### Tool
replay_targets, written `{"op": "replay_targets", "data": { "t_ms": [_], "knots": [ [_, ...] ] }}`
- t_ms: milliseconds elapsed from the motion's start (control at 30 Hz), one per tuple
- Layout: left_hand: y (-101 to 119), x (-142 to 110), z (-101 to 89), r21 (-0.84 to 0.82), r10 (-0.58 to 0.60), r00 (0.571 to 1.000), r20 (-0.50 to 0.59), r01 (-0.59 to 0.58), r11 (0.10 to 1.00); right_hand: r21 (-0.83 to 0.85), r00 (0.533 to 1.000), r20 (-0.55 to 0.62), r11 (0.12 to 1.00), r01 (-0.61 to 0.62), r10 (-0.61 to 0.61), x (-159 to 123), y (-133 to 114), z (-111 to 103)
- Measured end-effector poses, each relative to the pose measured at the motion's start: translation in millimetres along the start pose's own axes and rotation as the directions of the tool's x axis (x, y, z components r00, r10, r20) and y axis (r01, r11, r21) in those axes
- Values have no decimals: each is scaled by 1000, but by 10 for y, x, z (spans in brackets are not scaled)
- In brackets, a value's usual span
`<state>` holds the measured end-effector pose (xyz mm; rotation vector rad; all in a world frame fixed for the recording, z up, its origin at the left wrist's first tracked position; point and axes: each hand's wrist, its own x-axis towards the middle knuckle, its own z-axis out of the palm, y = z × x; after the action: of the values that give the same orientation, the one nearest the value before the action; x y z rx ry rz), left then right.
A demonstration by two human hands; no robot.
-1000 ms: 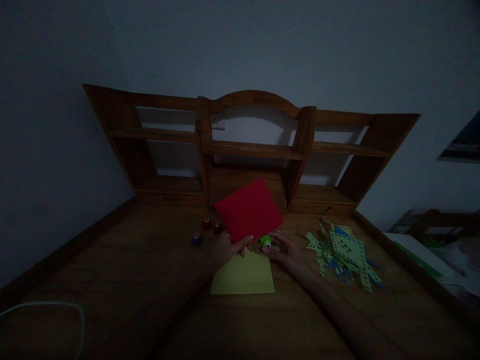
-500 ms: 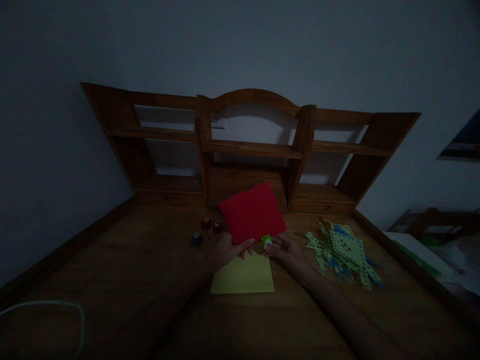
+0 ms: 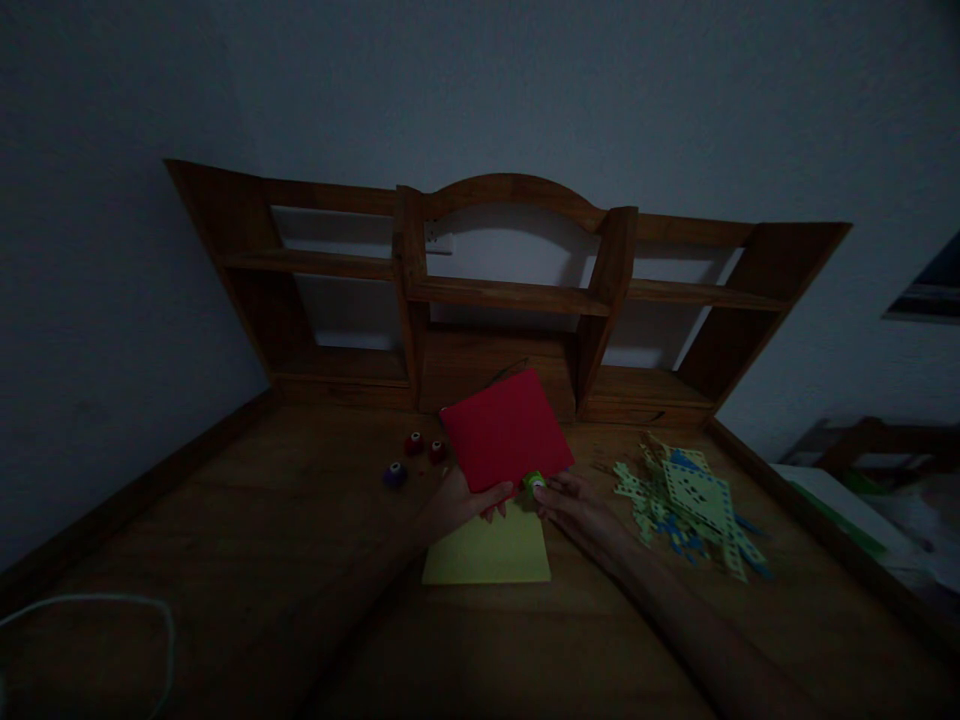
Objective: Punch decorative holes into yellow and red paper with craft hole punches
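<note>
The left hand (image 3: 455,503) is clamped on the near edge of the red sheet (image 3: 508,430), its thumb lying over the top and fingertips showing below. The right hand (image 3: 583,508) is closed around the green punch (image 3: 535,482), which sits at the near edge of the red sheet, to the right of the left hand's thumb. Compared with the first frame, the red sheet has shifted slightly to the right and nearer, so that a thin dark loop (image 3: 510,373), hidden then, now shows past its far edge. The right thumb, which lay lower on the green punch, now reaches over its near face and covers more of it. Both hands are above the far part of the yellow paper (image 3: 489,550), which lies flat on the worktop (image 3: 330,480) where it was. To the left, two red punches (image 3: 415,444) and a purple punch (image 3: 395,475) remain grouped near the left hand. On the right, the heap of cut-out scraps (image 3: 697,500), pale green and blue, is unchanged. The wooden shelf (image 3: 510,295) stands at the far side, and a white cable (image 3: 112,598) curves across the near left.
</note>
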<state>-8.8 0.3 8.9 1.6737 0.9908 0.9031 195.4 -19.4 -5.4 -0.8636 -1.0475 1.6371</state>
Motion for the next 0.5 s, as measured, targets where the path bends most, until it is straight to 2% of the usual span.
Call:
{"op": "replay_targets", "data": {
  "t_ms": [267,367,500],
  "knots": [
    [45,-15,-4,20,19,1000,-13,-19,1000,11,1000,-2,1000,9,-9,11,22,-2],
    [-28,-4,-3,28,29,999,23,-30,999,-28,1000,-15,999,24,-24,29,55,-31],
    [-149,21,8,40,14,1000,16,-14,999,-65,999,-26,997,32,-34,29,62,-28]
  ]
}}
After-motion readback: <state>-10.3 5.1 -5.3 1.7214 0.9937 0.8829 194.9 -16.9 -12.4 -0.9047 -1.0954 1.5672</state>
